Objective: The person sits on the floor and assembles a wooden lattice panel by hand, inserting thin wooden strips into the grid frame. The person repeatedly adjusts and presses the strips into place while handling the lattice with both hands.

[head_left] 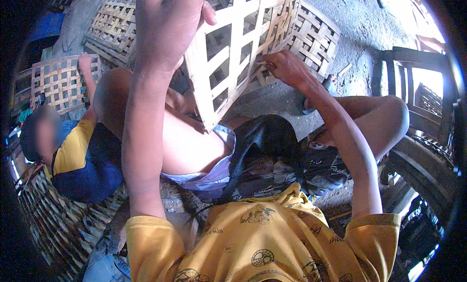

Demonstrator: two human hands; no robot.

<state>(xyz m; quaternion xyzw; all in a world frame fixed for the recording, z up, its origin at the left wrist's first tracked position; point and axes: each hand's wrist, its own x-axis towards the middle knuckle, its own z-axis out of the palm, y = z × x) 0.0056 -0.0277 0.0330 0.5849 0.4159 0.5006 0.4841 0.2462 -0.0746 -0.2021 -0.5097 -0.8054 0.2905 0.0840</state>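
Note:
A square-sided, open-weave bamboo basket (236, 34) stands tilted in front of me, one lower corner down by my bare thigh. My left hand (165, 36) is raised at its upper left edge; the thumb shows against the rim, while the other fingers are mostly hidden. At the basket's lower right side is my right hand (287, 68). Its fingers are bent and pressed together on the edge of the weave, where a thin pale strip end sticks out. Whether that strip is loose or part of the weave, I cannot tell.
Another woven bamboo piece (314, 38) lies behind the basket on the grey floor (357, 38). More lattice pieces (112, 26) rest at the far left. A person with a yellow sleeve (73, 150) sits at left, one hand on a woven panel (56, 87). A wooden frame (418, 58) stands at right.

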